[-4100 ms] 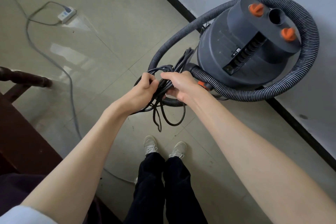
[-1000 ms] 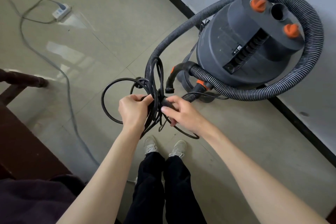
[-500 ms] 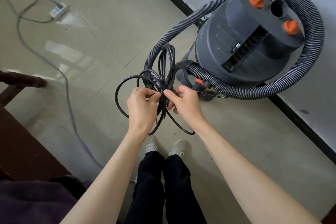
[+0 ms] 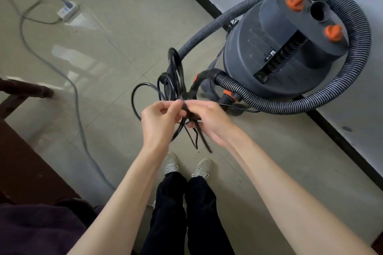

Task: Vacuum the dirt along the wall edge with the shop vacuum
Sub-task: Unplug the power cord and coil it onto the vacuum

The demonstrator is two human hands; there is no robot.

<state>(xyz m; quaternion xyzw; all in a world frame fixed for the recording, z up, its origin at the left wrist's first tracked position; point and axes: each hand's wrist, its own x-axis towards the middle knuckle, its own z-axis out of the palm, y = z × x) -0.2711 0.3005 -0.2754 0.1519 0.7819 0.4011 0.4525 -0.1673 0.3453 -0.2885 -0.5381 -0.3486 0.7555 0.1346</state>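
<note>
Shop vacuum on tiled floor

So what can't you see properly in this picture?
All in the head view:
- The plug of the coiled black power cord: hidden, if it is there, behind the left hand and right hand.
- The label on the dark grey shop vacuum: too small to read.
- The dark wooden furniture: cut off by the left edge.
- Dirt along the wall: not discernible.
</note>
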